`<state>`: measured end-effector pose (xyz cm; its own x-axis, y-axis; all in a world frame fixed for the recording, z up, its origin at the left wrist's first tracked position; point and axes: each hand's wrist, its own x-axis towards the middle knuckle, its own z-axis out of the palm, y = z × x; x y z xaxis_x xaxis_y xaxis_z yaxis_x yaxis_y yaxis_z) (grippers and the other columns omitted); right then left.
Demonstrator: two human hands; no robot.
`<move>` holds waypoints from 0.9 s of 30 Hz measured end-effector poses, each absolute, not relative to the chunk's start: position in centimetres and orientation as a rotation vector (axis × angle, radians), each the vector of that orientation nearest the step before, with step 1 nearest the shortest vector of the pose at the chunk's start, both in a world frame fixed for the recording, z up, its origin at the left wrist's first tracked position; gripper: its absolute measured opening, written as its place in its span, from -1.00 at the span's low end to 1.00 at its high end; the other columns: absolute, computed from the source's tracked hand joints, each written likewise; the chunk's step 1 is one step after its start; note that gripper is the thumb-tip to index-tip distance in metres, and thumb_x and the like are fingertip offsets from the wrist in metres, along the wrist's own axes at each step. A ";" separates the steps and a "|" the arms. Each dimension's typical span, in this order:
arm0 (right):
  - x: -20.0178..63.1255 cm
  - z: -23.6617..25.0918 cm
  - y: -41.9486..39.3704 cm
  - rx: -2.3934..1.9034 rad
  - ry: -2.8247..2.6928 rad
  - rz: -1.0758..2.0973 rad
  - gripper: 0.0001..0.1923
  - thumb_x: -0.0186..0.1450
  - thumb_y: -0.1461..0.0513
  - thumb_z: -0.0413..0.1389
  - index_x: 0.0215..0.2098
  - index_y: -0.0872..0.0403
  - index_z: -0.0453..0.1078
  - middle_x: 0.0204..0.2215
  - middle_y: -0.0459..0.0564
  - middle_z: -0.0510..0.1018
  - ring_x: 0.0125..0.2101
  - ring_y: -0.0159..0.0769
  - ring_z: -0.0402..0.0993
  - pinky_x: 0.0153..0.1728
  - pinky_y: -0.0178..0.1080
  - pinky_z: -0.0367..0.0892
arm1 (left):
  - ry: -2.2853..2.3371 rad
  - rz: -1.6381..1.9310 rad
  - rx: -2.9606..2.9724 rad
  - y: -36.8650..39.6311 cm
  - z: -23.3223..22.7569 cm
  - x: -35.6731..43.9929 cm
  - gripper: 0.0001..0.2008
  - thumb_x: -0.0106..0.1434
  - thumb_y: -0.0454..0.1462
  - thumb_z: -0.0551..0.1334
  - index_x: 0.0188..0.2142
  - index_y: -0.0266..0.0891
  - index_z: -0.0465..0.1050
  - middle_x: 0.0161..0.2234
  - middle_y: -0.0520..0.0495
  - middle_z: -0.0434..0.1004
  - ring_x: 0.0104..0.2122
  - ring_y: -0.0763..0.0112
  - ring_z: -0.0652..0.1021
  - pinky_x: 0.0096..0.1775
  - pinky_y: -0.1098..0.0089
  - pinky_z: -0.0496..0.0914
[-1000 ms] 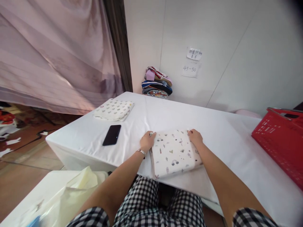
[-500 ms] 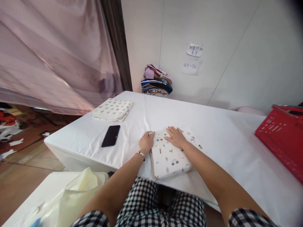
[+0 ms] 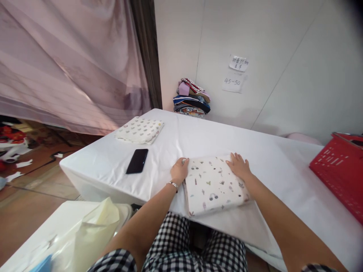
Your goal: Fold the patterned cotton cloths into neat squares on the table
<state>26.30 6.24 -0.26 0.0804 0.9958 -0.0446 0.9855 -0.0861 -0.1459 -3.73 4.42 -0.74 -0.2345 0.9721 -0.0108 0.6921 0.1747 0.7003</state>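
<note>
At lower centre, my left hand pinches the folded cloth; my right hand, fingers spread, contacts its right edge.

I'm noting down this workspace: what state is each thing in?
Rainbow-print cloth: folded, flat
Left hand: gripping that cloth's left edge
Right hand: fingers spread at its far right corner
Grey-motif cloth: folded, flat
Smartphone: lying flat, screen dark
Textile pile: folded, stacked
Red basket: upright
White tablecloth: spread, creased
Pink curtain: hanging
Yellowish plastic bag: crumpled
Handwritten signs: posted

Black-and-white checked sleeves, matching trousers; silvery bracelet.
</note>
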 end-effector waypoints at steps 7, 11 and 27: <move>22.7 -0.6 1.5 -2.023 -2.348 0.214 -0.37 0.32 -0.06 -0.31 0.27 0.04 -0.04 0.29 0.00 -0.10 0.27 -0.18 -0.26 0.20 0.04 -0.28 | 2.001 0.824 1.565 4.4 -0.8 -3.6 -0.60 0.29 0.01 -0.07 -0.16 -0.09 0.42 -0.25 -0.09 0.55 -0.20 0.20 0.51 -0.22 0.33 0.30; 21.3 0.6 0.1 -2.078 -2.286 0.296 -0.40 0.33 -0.02 -0.29 0.25 0.05 0.01 0.28 0.04 -0.07 0.27 -0.14 -0.23 0.19 0.06 -0.23 | 2.006 0.845 1.559 4.4 -0.9 -3.6 -0.56 0.31 0.00 -0.12 -0.18 -0.12 0.43 -0.23 -0.11 0.55 -0.19 0.21 0.51 -0.21 0.33 0.30; 17.1 -0.2 -5.6 -1.621 -2.464 0.223 -0.41 0.32 -0.06 -0.23 0.21 0.01 0.12 0.25 0.02 0.04 0.25 -0.14 -0.13 0.19 0.03 -0.16 | 1.643 0.917 1.157 5.6 0.5 -6.1 -0.50 0.28 0.06 -0.06 -0.27 -0.32 0.39 -0.33 -0.15 0.53 -0.39 0.43 0.53 -0.39 0.47 0.39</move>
<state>17.08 -5.56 -0.19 -0.3875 0.9191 0.0706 0.8916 0.3932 -0.2247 -6.06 5.58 0.48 -0.1577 0.9553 -0.2501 0.2881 0.2867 0.9137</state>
